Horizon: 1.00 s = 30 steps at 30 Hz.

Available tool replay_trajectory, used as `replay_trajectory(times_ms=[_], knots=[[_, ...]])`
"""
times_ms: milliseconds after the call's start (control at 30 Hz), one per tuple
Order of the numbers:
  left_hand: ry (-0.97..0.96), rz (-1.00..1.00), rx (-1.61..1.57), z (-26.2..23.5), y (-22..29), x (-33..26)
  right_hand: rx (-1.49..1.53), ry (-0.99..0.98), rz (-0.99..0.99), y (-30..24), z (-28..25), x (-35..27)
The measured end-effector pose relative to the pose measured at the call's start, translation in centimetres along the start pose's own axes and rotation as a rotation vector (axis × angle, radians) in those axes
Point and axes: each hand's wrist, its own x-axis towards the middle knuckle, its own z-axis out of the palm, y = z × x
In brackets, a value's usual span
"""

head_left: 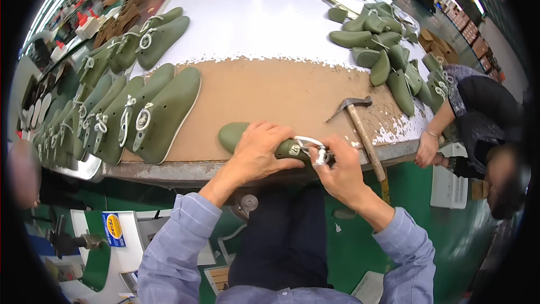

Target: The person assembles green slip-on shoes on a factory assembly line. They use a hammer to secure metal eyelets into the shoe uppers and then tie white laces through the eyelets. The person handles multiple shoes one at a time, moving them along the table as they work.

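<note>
At the centre of the frame, I hold a smooth, olive-green, foot-shaped last (pixel 232 135), left hand (pixel 260 149) clamped around it, right hand (pixel 344 170) pinching its looped white cord (pixel 306 139).

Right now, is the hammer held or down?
Down: the hammer lies on the table; left hand and right hand are at the green last.

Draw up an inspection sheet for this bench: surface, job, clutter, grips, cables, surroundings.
Surface: bench brown nearby, white beyond, ragged border between.
Job: green last lying near the front edge, white cord on it.
Clutter: hammer, handle overhanging the front edge; standing lasts left, heaped lasts right.
Left grip: holding the last.
Right grip: at the cord; exact hold unclear.
Cables: none clearly made out.
Surroundings: person at right.
</note>
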Motion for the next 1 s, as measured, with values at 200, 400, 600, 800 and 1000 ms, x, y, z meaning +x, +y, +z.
replay_trajectory(times_ms=[200, 400, 600, 800, 1000], knots=[[0.013, -0.054, 0.016, -0.4, 0.4, -0.1, -0.077, -0.143, -0.142, 5.9, -5.0, 1.5], [-0.014, -0.042, -0.002, -0.2, 0.5, 0.5, -0.603, -0.254, 0.471, 10.8, -6.7, 0.5], [-0.022, -0.039, 0.017, -0.4, 0.4, -0.4, 0.143, 0.187, 0.312, 2.5, -9.8, -6.5], [-0.062, -0.016, 0.016, -0.5, 0.3, 0.3, 0.057, 0.03, 0.311, -1.4, -9.1, -6.6], [-0.118, -0.01, 0.003, -0.6, 0.8, 0.6, 0.067, 0.064, 0.261, -1.1, -7.7, -7.9]])
